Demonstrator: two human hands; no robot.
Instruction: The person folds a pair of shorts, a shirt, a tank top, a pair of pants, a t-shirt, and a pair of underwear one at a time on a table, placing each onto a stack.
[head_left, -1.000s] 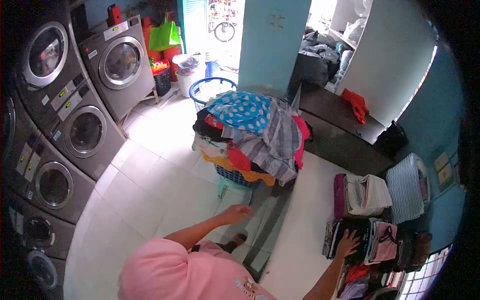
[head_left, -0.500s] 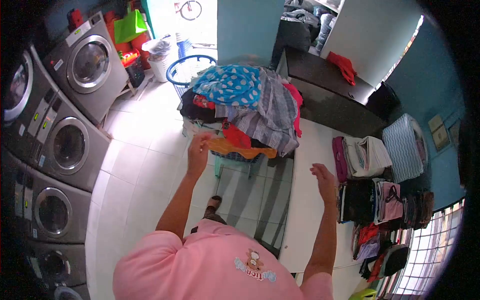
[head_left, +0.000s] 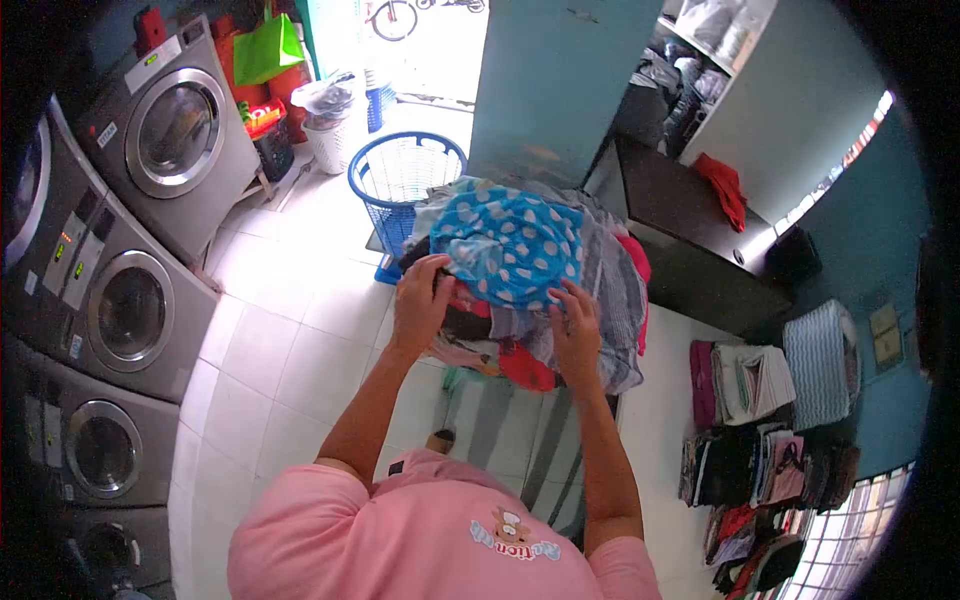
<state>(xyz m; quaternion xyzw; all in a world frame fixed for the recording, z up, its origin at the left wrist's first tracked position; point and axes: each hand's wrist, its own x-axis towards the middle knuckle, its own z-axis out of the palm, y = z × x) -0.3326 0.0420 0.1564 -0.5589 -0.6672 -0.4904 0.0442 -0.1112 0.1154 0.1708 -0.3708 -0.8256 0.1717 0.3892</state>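
Note:
A blue cloth with white dots (head_left: pixel 515 240) lies on top of a heaped pile of laundry, over a grey striped garment (head_left: pixel 615 290) and a red one (head_left: pixel 527 367). My left hand (head_left: pixel 420 305) is at the cloth's near left corner, thumb and fingers apart. At its near right edge is my right hand (head_left: pixel 575 325), its fingers spread and curved against the fabric. Neither hand is closed round anything visible.
A blue basket (head_left: pixel 408 165) stands behind the pile. Washing machines (head_left: pixel 130 305) line the left side. Folded clothes (head_left: pixel 740 470) sit on the white table (head_left: pixel 655 440) at right. A dark counter (head_left: pixel 690 215) is behind, with a red cloth (head_left: pixel 722 190).
Both my hands have moved to the dotted cloth, my right hand coming in from over the white table. The view has shifted, and the pile appears nearer and further right.

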